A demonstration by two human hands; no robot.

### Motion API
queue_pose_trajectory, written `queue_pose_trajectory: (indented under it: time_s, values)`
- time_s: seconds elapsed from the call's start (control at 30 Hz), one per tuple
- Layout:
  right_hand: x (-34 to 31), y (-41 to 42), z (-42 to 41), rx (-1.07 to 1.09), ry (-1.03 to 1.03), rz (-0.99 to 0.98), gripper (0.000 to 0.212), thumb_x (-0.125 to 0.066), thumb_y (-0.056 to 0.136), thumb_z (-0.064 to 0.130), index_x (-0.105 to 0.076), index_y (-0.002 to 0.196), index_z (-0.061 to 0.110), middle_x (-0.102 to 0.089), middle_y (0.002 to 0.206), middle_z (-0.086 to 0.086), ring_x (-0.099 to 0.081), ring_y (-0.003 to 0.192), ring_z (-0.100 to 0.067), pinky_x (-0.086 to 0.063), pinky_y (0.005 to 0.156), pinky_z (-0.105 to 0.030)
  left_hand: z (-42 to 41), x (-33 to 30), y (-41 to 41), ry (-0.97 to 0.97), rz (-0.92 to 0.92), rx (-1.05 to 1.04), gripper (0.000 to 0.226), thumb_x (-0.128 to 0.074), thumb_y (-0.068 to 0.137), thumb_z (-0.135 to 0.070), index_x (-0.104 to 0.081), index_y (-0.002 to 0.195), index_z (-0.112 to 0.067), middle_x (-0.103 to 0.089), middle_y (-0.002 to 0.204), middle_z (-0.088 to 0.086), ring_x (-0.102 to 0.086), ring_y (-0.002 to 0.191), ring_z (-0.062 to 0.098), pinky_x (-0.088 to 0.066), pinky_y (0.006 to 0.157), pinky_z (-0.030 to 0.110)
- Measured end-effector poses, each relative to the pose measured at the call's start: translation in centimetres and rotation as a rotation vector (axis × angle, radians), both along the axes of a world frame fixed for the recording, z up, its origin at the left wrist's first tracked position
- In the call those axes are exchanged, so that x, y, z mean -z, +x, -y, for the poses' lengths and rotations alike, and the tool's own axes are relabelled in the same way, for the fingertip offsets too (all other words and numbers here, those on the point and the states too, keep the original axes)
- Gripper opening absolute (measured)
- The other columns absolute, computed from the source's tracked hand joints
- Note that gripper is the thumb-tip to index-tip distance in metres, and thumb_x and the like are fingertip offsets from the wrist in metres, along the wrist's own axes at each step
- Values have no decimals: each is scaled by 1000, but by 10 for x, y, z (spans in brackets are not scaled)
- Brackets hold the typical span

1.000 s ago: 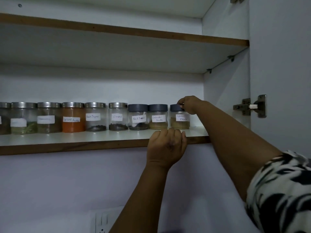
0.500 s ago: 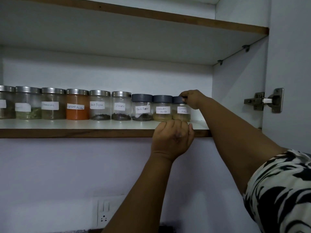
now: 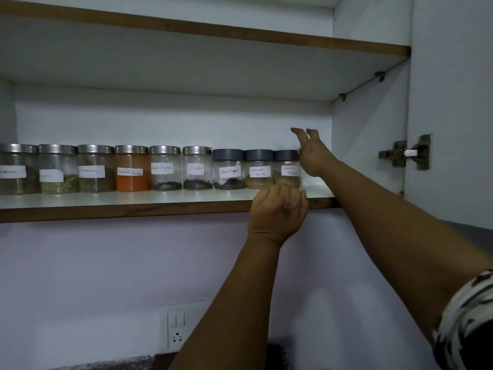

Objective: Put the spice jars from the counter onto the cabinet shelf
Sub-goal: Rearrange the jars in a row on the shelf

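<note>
A row of labelled spice jars stands on the cabinet shelf (image 3: 106, 206). The rightmost one, a grey-lidded garam masala jar (image 3: 287, 169), stands upright beside the coriander powder jar (image 3: 258, 169) and a black pepper jar (image 3: 229, 169). My right hand (image 3: 312, 153) hovers just right of the garam masala lid, fingers spread and lifted off it. My left hand (image 3: 278, 209) curls over the shelf's front edge below those jars, gripping the wooden lip. Steel-lidded jars, among them cloves (image 3: 197, 168) and red chilli powder (image 3: 132, 169), fill the row to the left.
An upper shelf (image 3: 240, 36) hangs above the jars. The cabinet's right wall (image 3: 368, 134) and the open door with its hinge (image 3: 405, 153) stand close to my right arm. A wall socket (image 3: 176, 327) sits below, and a strip of counter shows at the bottom edge.
My right hand has let go of the garam masala jar's lid and opened, lifting slightly up and right. The left hand stays on the shelf edge.
</note>
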State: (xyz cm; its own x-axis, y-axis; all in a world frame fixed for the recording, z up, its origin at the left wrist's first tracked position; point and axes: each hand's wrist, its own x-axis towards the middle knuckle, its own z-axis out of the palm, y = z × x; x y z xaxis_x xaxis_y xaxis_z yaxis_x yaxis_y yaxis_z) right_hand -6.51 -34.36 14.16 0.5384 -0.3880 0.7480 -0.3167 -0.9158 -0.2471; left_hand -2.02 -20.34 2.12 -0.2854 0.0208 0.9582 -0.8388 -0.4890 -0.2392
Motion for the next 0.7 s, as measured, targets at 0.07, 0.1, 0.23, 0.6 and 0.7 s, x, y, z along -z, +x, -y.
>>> queue_pose_trajectory:
  time_s: [0.07,0.1,0.23,0.6,0.7]
  values:
    - [13,-17,-14,-5,22,52,65,-42,95,-6,-25,151,22,-17,154,-19,-41,131,-35,-38,103,-33,-4,-1,-2,33,-26,5,34,-48,93,-27,-53,61,-17,-50,59,0,-49,57,17,-35,57,29]
    - [20,-27,-21,7,23,76,61,-42,96,-3,-27,150,20,-24,150,-18,-42,127,-34,-37,100,-32,-6,-1,-3,56,-38,8,34,-48,94,-27,-54,62,-16,-51,60,0,-49,57,17,-35,57,29]
    - [52,-68,-49,85,-38,175,47,-46,97,7,-39,142,15,-41,135,-17,-38,125,-33,-36,97,-33,-15,1,-10,152,-110,43,33,-50,95,-26,-56,65,-15,-52,61,1,-51,58,18,-38,58,31]
    - [90,-164,-127,119,-256,329,37,-53,92,14,-53,129,10,-55,121,-12,-48,114,-27,-44,91,-36,-66,18,-98,220,-575,306,48,-69,84,-25,-56,126,-8,-64,121,10,-54,118,34,-43,95,48]
    - [89,-207,-150,105,-321,388,38,-55,90,17,-54,128,11,-57,118,-8,-49,111,-24,-46,90,-36,-85,22,-155,254,-632,462,58,-60,90,-31,-43,142,-10,-55,137,8,-41,133,32,-34,105,49]
